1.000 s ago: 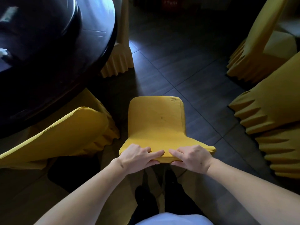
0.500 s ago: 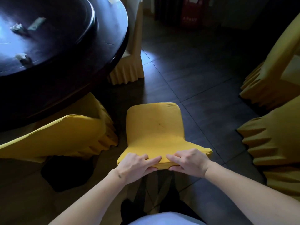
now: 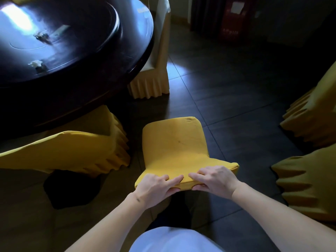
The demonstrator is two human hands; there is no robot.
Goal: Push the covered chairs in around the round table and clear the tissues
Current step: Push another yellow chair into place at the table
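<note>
A yellow-covered chair [image 3: 174, 146] stands in front of me on the dark floor, apart from the table. My left hand [image 3: 156, 187] and my right hand [image 3: 213, 180] both grip the top edge of its backrest, fingers curled over it. The dark round table [image 3: 138, 51] fills the upper left, with a raised turntable [image 3: 101, 39] on it. Two crumpled white tissues lie there: one tissue [image 3: 36, 64] near the front and another tissue [image 3: 42, 35] further back, beside a flat pale paper [image 3: 61, 30].
A second yellow chair [image 3: 72, 151] is tucked against the table at left. A paler covered chair [image 3: 154, 70] sits at the table's far right side. More yellow covered chairs [image 3: 309, 182] crowd the right edge. Dark tiled floor [image 3: 227, 88] lies between.
The view has tilted up and to the left, so more of the table top and its tissues show. Both hands keep the same grip on the chair back.
</note>
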